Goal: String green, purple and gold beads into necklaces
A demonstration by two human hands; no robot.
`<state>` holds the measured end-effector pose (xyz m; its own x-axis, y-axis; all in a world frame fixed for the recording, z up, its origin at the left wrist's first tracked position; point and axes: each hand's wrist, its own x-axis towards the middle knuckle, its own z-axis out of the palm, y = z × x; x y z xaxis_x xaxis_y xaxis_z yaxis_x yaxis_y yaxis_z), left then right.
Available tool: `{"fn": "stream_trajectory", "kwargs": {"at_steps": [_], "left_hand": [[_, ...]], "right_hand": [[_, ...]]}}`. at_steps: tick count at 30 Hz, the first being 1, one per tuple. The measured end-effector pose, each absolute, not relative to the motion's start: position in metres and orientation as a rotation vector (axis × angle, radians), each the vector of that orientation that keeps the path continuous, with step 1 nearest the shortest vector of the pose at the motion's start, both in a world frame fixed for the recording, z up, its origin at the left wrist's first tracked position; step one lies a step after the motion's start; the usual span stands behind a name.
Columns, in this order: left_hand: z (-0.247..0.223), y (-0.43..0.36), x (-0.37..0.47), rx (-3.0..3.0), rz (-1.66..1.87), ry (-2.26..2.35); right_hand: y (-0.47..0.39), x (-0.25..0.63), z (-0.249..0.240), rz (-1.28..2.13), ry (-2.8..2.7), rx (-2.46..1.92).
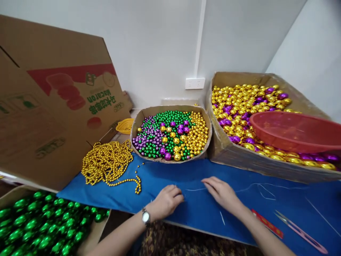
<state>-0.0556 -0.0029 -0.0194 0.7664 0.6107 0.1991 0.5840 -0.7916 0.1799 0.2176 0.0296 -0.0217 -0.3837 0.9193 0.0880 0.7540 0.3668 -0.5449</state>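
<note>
My left hand (pixel 167 201), with a watch (pixel 146 216) on the wrist, is closed over the blue cloth (pixel 160 174), its fingers curled in a pinch on a thin white thread. To its right, my right hand (pixel 220 192) has thumb and fingers drawn together at the same thread (pixel 195 190), which spans the gap between the hands. The fine detail at the fingertips is too small to make out. Beyond the hands stands a cardboard tub (pixel 170 160) of green, purple and gold beads. A heap of gold bead strands (pixel 106 161) lies left of it.
At right are pink thread snips (pixel 303 233), a red packet (pixel 268 224) and loose thread. A large box (pixel 239 158) of gold and purple beads holds a red basin (pixel 293 131). Green beads (pixel 39 224) fill a box at lower left, beneath a tall carton (pixel 61 106). A yellow basket (pixel 124 126) stands behind.
</note>
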Motion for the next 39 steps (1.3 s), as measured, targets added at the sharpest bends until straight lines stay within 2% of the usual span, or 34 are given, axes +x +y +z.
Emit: {"fn": "stream_trajectory", "kwargs": {"at_steps": [7,13,16,18,21,23,31,39], "left_hand": [[-0.012,-0.013,-0.054,2.926,0.487,0.788],[-0.006,-0.017,-0.060,2.770,0.604,0.724],[-0.009,-0.008,-0.070,2.621,0.705,0.907],[-0.016,0.008,-0.079,2.549,0.767,1.240],[-0.030,0.042,-0.092,2.497,0.567,1.828],[-0.039,0.066,-0.097,2.492,0.410,1.985],[-0.056,0.109,-0.101,2.429,0.302,2.045],[-0.048,0.080,-0.096,2.281,0.446,1.986]], "right_hand": [[0.033,0.147,-0.017,1.112,-2.234,-1.013],[0.032,0.145,-0.023,1.323,-2.111,-1.038],[0.032,0.151,-0.023,1.255,-2.065,-1.122],[0.032,0.155,-0.023,1.170,-2.043,-1.185],[0.030,0.157,-0.024,1.041,-2.022,-1.260],[0.028,0.156,-0.024,0.972,-2.031,-1.275],[0.020,0.151,-0.023,0.759,-2.106,-1.224],[0.012,0.152,-0.025,0.545,-2.180,-1.100]]}}
